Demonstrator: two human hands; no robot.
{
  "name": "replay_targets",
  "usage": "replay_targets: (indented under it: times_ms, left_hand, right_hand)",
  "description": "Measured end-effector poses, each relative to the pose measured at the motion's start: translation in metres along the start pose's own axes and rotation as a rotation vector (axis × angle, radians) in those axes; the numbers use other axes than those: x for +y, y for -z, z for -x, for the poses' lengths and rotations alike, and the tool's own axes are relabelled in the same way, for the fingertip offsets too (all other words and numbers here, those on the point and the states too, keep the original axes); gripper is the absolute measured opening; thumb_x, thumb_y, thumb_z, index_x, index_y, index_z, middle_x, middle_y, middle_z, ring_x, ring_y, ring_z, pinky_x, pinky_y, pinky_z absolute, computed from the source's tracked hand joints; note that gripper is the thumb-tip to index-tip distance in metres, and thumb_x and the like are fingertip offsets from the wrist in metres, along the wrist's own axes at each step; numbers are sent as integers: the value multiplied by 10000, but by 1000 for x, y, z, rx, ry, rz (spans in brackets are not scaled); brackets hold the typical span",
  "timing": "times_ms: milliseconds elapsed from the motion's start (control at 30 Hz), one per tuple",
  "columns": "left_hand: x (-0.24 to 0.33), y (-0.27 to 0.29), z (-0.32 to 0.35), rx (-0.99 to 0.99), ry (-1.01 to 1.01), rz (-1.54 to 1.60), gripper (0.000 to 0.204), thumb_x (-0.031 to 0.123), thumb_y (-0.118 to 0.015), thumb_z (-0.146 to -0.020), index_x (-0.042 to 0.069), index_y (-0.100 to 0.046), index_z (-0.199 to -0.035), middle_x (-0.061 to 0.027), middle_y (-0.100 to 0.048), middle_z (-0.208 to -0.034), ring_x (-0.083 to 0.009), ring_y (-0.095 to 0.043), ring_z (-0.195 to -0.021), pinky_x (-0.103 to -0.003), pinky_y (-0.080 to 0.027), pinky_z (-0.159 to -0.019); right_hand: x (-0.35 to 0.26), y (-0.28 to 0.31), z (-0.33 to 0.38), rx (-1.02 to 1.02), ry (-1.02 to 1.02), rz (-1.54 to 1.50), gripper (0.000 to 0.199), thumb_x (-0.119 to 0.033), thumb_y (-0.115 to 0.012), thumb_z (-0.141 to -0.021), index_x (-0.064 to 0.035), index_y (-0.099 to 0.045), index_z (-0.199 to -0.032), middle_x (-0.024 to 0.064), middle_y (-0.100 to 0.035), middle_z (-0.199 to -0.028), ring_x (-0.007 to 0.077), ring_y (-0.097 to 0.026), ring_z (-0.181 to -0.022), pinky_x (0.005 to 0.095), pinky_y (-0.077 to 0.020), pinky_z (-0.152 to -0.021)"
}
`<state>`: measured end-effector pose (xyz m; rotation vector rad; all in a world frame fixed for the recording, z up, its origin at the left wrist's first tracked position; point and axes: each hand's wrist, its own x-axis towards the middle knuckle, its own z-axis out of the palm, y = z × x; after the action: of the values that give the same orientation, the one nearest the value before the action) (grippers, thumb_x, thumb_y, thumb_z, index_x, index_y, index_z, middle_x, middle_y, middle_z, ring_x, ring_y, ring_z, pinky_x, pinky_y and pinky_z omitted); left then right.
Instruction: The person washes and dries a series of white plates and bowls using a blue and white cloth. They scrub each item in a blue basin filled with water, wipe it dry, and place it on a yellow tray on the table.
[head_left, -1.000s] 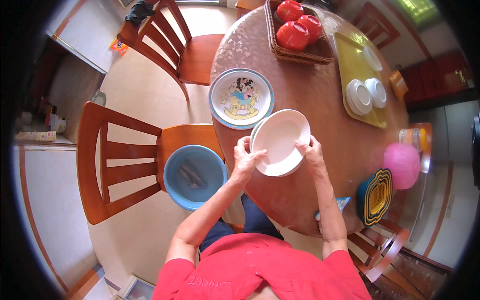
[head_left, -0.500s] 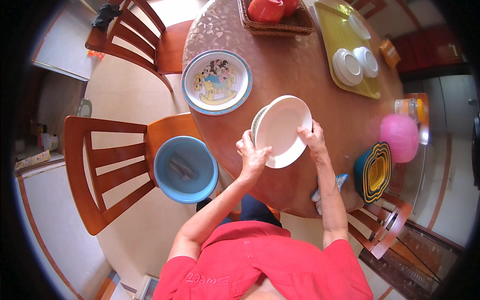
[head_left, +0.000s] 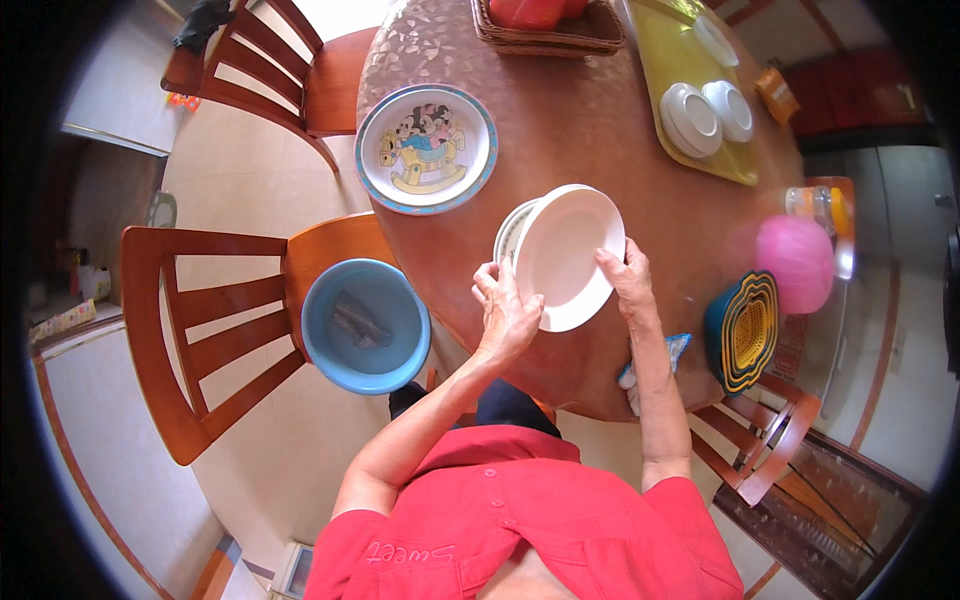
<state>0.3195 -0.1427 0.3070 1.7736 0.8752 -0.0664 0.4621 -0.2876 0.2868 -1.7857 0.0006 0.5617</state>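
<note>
I see both hands on a white plate [head_left: 568, 255], which sits tilted above the round brown table [head_left: 600, 140], close to the table's near edge. The left hand [head_left: 505, 315] curls its fingers over the plate's lower left rim, thumb on the face; the right hand [head_left: 630, 285] clamps the right rim the same way. Holding it at two opposite edges looks to me like a way to keep a smooth, slippery dish steady while it is off the surface. A second pale rim shows just behind the plate's left edge, so there may be another dish under it; I cannot tell for sure.

The plate is glossy, shallow and round, probably glazed ceramic or melamine. The table top has a patterned, slightly shiny covering. Farther across the table from the plate lies a child's plate [head_left: 427, 148] with a blue rim and a cartoon print, flat on the surface. Toward the table's far right sits a yellow-green tray [head_left: 690, 70] carrying small white bowls [head_left: 708, 110]. On the table's right edge are a pink bowl [head_left: 795, 262] and a nest of ribbed coloured containers [head_left: 745, 330]. Left of the table, a blue plastic basin [head_left: 365, 325] with a grey cloth rests on a wooden chair [head_left: 200, 330], near the left hand.
</note>
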Motion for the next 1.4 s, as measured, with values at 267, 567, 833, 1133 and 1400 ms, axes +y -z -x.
replay_targets:
  times_ms: [267, 567, 833, 1133, 1400]
  left_hand:
    - [3, 9, -11, -13, -29, -36, 547, 110, -614, -681, 56, -436, -1195, -217, -318, -1119, -387, -340, -1084, -464, -354, -909]
    - [9, -7, -10, -82, -75, 255, 525, 60, -573, -665, 5, -442, -1170, -208, -447, -1081, -354, -449, -1032, -421, -379, -900]
    - [53, -18, -5, -289, -82, 654, 534, 174, -640, -795, 3, -404, -1242, -111, -482, -1106, -128, -524, -845, -248, -476, -668]
    - [-9, 57, -54, 358, 29, 720, 367, 165, -551, -861, 45, -384, -1166, -61, -512, -944, -95, -557, -661, -201, -458, -466]
    - [-42, 106, -96, 365, 170, 714, 551, 191, -585, -846, -66, -269, -1217, -176, -531, -952, -183, -615, -658, -259, -533, -482]
  right_hand:
    - [11, 7, 3, 93, 75, 235, 376, -122, -652, -772, 39, -514, -1083, 92, -593, -958, 139, -573, -826, 260, -477, -728]
    - [-1, 13, 20, 49, -38, -292, 341, -35, -620, -757, 12, -501, -1073, 93, -582, -1000, 158, -553, -912, 287, -444, -794]
    - [-22, 57, -22, 117, -140, -519, 324, -4, -513, -830, 35, -455, -1146, 134, -562, -1072, 216, -567, -960, 352, -476, -831]
    - [-25, 41, -108, 336, -99, -546, 381, -81, -568, -833, 63, -456, -1167, 180, -540, -1112, 283, -566, -981, 441, -492, -811]
    - [-25, 24, -124, 355, -206, -512, 406, -130, -569, -826, -48, -460, -1209, 124, -518, -1170, 285, -540, -1023, 503, -478, -757]
